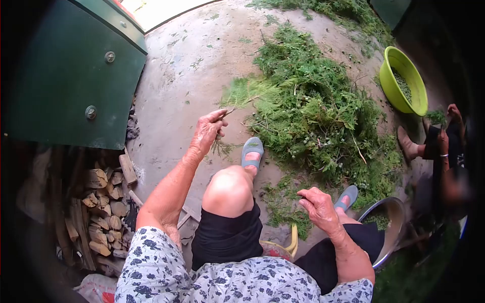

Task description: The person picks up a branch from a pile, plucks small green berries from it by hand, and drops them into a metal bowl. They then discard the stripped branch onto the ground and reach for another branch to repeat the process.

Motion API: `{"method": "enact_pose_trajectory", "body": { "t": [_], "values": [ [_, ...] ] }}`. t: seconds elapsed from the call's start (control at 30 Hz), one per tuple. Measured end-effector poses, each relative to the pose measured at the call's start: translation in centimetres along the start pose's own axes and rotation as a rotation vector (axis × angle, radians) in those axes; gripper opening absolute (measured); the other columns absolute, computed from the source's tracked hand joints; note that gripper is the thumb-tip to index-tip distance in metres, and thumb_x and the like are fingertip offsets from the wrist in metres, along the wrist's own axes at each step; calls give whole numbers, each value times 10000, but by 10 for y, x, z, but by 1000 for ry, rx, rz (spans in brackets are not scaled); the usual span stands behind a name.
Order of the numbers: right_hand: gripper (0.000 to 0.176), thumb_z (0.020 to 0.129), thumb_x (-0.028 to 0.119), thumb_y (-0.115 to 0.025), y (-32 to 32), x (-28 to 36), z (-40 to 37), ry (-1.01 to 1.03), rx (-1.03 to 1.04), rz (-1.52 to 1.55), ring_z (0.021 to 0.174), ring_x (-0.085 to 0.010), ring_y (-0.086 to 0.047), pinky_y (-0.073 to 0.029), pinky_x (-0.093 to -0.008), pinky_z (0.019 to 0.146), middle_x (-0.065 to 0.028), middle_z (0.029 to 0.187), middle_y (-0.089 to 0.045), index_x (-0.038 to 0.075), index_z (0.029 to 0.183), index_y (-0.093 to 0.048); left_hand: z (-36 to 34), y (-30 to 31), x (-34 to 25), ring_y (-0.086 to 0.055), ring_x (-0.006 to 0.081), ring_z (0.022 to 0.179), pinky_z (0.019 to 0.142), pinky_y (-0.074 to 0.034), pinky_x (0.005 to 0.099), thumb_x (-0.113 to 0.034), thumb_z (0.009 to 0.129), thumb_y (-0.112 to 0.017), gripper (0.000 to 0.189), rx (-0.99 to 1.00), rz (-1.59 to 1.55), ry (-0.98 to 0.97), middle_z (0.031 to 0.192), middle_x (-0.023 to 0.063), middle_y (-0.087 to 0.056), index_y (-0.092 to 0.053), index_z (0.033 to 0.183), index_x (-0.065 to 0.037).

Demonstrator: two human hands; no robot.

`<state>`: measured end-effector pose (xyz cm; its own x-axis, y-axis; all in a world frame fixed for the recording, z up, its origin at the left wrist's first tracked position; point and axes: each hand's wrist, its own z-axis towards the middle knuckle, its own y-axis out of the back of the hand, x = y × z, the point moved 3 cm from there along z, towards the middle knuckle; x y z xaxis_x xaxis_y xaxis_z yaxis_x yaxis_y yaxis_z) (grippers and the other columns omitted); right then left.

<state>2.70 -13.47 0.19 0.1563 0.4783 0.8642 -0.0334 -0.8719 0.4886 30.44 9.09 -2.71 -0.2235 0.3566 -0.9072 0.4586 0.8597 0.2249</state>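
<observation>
My left hand (208,132) is closed around the woody stem of an evergreen branch (252,93), whose feathery green end is blurred and reaches out toward the pile. A small sprig (221,147) hangs below the same hand. Lower on the right, my right hand (319,208) is held above the ground by my knee, thumb and fingers drawn together; whatever is between them cannot be made out. In front of my feet lies a big heap of cut evergreen branches (323,116) with small pale cones among them. A metal basin (399,212) with green bits inside stands beside my right leg.
A lime-green tub (389,81) holding small green pieces stands at the right. Near it sits another person (444,146), holding a green sprig. Stacked firewood (108,212) lies at left under a dark green metal panel (65,70). More branches (343,15) lie at the back.
</observation>
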Motion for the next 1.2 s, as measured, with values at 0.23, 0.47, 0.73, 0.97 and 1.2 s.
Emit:
{"method": "enact_pose_trajectory", "body": {
  "t": [0.23,0.47,0.73,0.97,1.2],
  "values": [
    [187,735,65,-638,11,-32,-3,-23,-69,-175,729,-314,-583,-455,-367,659,-154,782,-584,11,913,-621,-67,44,57,-553,126,595,502,-433,263,-78,872,-488,316,-330,-792,142,959,82,-603,-465,1186,-42],
    [180,748,85,-612,40,4,-18,-14,-139,-193,758,-304,-592,-464,-358,688,-155,811,-608,7,910,-626,-81,2,-24,-559,148,682,606,-473,294,-106,878,-503,235,68,-1104,-25,926,44,-603,-508,1109,-68],
    [173,767,85,-604,50,-15,-56,-100,-366,-20,634,-214,-604,-475,-311,602,-121,780,-629,-6,912,-632,-116,-105,-49,-594,188,799,710,-490,344,-147,888,-510,236,537,-1227,-8,969,44,-604,-492,1111,-74],
    [193,803,73,-576,38,-9,-67,-113,-579,218,587,-129,-606,-476,-253,563,-83,832,-633,-13,971,-615,-141,-166,-36,-572,205,966,813,-463,373,-150,878,-540,297,619,-1107,77,1110,55,-571,-470,1160,-87],
    [214,749,67,-668,9,37,-73,240,-627,11,701,-207,-602,-474,-286,621,-96,806,-582,19,943,-592,-148,-187,-33,-555,179,969,826,-440,354,-92,822,-607,311,553,-880,153,1095,64,-573,-482,1107,-77]
  ]
}}
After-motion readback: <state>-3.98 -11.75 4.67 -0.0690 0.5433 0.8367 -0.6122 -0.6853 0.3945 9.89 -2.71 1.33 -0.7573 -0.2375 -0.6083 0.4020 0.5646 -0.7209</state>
